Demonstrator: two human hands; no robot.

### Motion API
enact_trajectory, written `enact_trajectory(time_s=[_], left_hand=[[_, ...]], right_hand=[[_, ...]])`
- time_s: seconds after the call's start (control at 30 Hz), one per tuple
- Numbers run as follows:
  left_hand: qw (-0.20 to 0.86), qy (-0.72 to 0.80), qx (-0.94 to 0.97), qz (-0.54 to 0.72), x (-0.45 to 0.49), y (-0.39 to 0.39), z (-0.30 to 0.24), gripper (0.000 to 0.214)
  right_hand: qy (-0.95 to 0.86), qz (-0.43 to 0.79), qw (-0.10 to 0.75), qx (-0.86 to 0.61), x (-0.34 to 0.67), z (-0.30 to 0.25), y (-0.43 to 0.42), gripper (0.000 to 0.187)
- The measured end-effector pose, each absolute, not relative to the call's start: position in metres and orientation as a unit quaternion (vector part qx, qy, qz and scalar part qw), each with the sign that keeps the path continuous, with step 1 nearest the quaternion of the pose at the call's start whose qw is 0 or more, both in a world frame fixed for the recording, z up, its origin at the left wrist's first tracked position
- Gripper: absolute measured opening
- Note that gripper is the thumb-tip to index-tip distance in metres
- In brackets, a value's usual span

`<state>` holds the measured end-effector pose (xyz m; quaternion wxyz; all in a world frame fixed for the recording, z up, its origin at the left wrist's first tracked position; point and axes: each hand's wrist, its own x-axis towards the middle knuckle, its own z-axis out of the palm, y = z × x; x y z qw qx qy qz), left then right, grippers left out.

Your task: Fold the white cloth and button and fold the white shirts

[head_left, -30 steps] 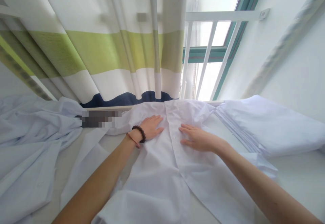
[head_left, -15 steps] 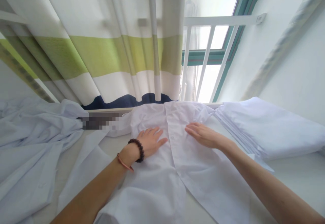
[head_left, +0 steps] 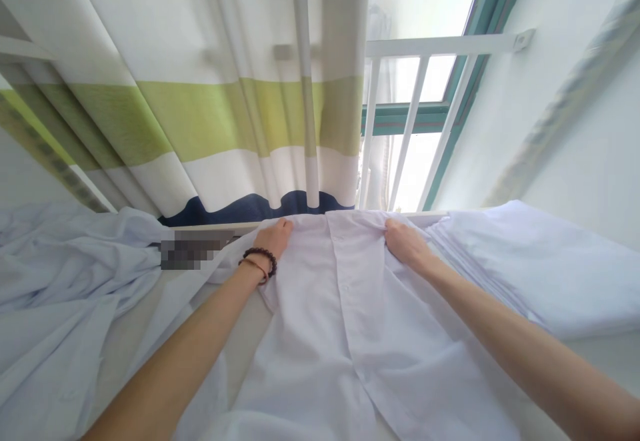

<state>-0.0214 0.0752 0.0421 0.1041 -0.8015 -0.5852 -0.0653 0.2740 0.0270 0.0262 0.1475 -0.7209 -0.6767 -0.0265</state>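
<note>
A white button-front garment (head_left: 320, 334), which looks like a shirt or lab coat, lies spread before me with its button strip running down the middle. My left hand (head_left: 276, 238), with a dark bead bracelet and a thin reddish band at the wrist, is closed on the garment's far left edge. Across from it, my right hand (head_left: 406, 244) grips the far right edge, fingers curled into the cloth. Between the hands the fabric is drawn fairly flat. Creases remain toward the near end.
Crumpled white clothing (head_left: 60, 274) lies at the left, beside a blurred dark patch (head_left: 193, 249). A folded white stack (head_left: 545, 268) sits at the right. Beyond are a white railing (head_left: 445, 45), a striped curtain (head_left: 210, 118) and a green-framed window.
Both hands have moved away from me, from lying flat on the cloth to gripping its far edge. The garment's upper part is smoother and its left side has shifted.
</note>
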Motion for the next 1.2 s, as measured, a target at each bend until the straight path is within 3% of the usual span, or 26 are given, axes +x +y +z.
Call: enact_trajectory(time_s=[0.2,0.3,0.5,0.8,0.9,1.0,1.2], left_hand=[[0.109,-0.582,-0.802,-0.080,-0.022,0.089,0.058,0.032],[0.096,-0.572,-0.811,-0.080,-0.021,0.097,0.058,0.021],[0.081,-0.555,-0.819,-0.123,-0.023,0.107,0.067,0.020],[0.023,-0.589,-0.783,-0.198,-0.009,0.130,0.085,0.041],[-0.013,-0.551,-0.818,-0.166,0.002,0.106,0.067,0.063],[-0.026,-0.508,-0.851,-0.132,0.001,0.059,0.046,0.057],[-0.066,-0.440,-0.895,-0.021,-0.018,-0.021,0.010,0.060]], right_hand=[[-0.656,-0.030,0.162,-0.737,0.277,0.062,0.049,0.023],[-0.649,-0.021,0.164,-0.743,0.275,0.066,0.058,0.023],[-0.631,-0.010,0.189,-0.752,0.271,0.068,0.063,0.026],[-0.650,0.022,0.206,-0.731,0.259,0.059,0.036,0.045],[-0.706,0.032,0.175,-0.685,0.244,0.046,0.002,0.060],[-0.781,0.020,0.120,-0.612,0.236,0.036,-0.043,0.061],[-0.817,0.108,0.062,-0.563,0.242,0.010,-0.093,0.065]])
